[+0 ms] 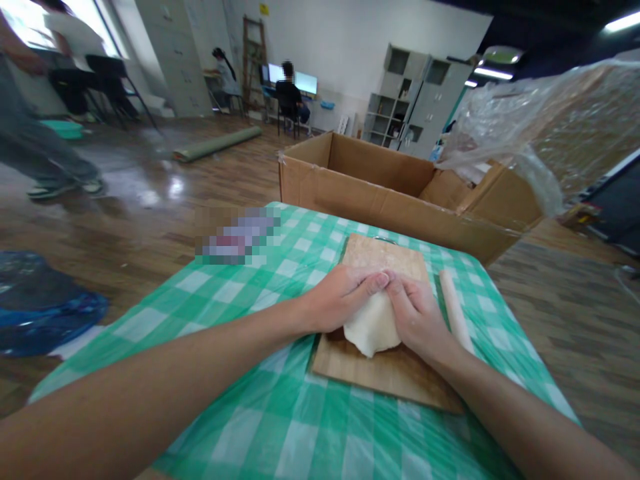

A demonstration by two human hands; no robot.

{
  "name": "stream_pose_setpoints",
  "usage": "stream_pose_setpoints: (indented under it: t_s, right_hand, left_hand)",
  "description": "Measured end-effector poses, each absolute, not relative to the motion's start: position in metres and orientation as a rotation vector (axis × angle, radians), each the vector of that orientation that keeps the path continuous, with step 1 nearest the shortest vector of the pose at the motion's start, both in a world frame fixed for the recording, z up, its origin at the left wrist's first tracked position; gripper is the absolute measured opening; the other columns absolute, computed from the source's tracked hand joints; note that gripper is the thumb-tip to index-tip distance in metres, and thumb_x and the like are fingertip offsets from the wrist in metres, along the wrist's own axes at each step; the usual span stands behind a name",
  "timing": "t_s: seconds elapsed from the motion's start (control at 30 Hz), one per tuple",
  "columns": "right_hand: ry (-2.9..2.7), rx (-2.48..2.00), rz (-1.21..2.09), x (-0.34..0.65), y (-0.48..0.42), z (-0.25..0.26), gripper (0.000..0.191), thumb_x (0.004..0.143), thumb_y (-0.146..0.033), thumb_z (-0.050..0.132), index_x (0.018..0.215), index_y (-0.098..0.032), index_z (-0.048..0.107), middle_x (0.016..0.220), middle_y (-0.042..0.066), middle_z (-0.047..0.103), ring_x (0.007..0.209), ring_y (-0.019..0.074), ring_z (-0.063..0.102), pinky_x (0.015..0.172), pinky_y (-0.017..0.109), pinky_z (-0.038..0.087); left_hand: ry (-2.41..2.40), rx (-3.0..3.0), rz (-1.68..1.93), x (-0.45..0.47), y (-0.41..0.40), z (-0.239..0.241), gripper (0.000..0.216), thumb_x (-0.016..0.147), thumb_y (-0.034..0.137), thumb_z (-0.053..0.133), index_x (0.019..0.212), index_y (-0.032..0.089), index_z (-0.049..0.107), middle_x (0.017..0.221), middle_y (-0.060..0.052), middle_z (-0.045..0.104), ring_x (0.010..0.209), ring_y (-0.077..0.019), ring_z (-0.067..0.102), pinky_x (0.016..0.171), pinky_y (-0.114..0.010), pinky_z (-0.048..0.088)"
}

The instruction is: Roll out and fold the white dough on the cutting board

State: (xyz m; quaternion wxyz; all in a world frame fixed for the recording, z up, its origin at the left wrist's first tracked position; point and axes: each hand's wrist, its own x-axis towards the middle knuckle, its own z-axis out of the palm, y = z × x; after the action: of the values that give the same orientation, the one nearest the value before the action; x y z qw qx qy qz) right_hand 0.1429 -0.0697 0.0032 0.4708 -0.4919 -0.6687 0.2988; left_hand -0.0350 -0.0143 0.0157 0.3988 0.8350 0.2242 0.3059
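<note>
1. Setting: a room with a wood-look floor (165, 230); a table (250, 380) under a green-and-white checked cover stands in front.
2. Dough (373, 327): a pale, thin sheet, suspended between the two hands over the board (375, 380). Its lower edge is uneven. Whether that edge touches the board cannot be told.
3. Left hand (335, 298): closed, thumb bent in and pressed on the top edge of the dough. The fingers behind are partly hidden; their exact spread cannot be told.
4. Right hand (417, 312): closed likewise, thumb tip next to the left thumb, gripping the same edge. Its rear fingers are partly hidden.
5. Handling (judgement): the dough is probably light, soft and stretchy, liable to sag under its own weight and to tear where thin. Grip the thicker rim with the finger pads, spreading the load; avoid nails and the thin centre. If the surface is tacky, it may cling to skin.
6. Surroundings: the rolling pin (454, 310) lies on the cover, just beside the board, on the right. A carton (360, 197) stands beyond the table's far edge.
</note>
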Motion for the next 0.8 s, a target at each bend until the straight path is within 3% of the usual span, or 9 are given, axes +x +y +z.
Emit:
stream_pose_setpoints:
  t_s: [0.1, 0.2, 0.4, 0.57, 0.8]
  right_hand:
    - [-1.574, -1.260, 0.712, 0.145, -0.067, 0.003, 0.049, 0.106, -0.052, 0.047, 0.081, -0.019, 0.073, 0.075, 0.004, 0.071, 0.069, 0.0196, 0.063, 0.060, 0.029, 0.049]
    - [-1.467, -1.297, 0.739, 0.145, -0.066, 0.001, 0.047, 0.104, -0.053, 0.049, 0.075, -0.021, 0.068, 0.074, 0.004, 0.070, 0.069, 0.0198, 0.062, 0.059, 0.029, 0.048]
    - [-1.503, -1.282, 0.799, 0.143, -0.062, 0.000, 0.052, 0.104, -0.059, 0.046, 0.075, -0.022, 0.066, 0.078, 0.004, 0.071, 0.075, 0.0216, 0.065, 0.063, 0.031, 0.050]
    - [-1.545, -1.267, 0.686, 0.143, -0.062, 0.004, 0.049, 0.105, -0.056, 0.048, 0.076, -0.021, 0.067, 0.075, 0.003, 0.070, 0.072, 0.0198, 0.062, 0.064, 0.030, 0.047]
    - [-1.485, -1.310, 0.761, 0.143, -0.062, 0.001, 0.049, 0.105, -0.056, 0.047, 0.082, -0.020, 0.070, 0.080, 0.004, 0.070, 0.078, 0.0208, 0.063, 0.065, 0.030, 0.047]
  left_hand:
    - [0.580, 2.110, 0.753, -0.035, -0.012, 0.015, 0.050, 0.110, 0.050, 0.037, 0.106, 0.016, 0.074, 0.082, -0.003, 0.075, 0.071, -0.0148, 0.064, 0.064, -0.025, 0.046]
    - [0.638, 2.151, 0.780, -0.032, -0.011, 0.011, 0.049, 0.109, 0.048, 0.038, 0.093, 0.018, 0.073, 0.076, -0.002, 0.072, 0.068, -0.0153, 0.063, 0.064, -0.026, 0.045]
    - [0.649, 2.180, 0.814, -0.027, -0.016, 0.008, 0.040, 0.106, 0.044, 0.046, 0.091, 0.021, 0.075, 0.081, -0.004, 0.076, 0.072, -0.0177, 0.066, 0.066, -0.028, 0.045]
    - [0.637, 2.078, 0.828, -0.025, -0.019, 0.009, 0.046, 0.106, 0.049, 0.046, 0.081, 0.019, 0.070, 0.068, -0.002, 0.068, 0.064, -0.0152, 0.060, 0.059, -0.025, 0.041]
    - [0.731, 2.001, 0.860, -0.023, -0.017, 0.006, 0.045, 0.107, 0.049, 0.043, 0.086, 0.018, 0.069, 0.079, -0.003, 0.071, 0.070, -0.0154, 0.062, 0.061, -0.026, 0.044]
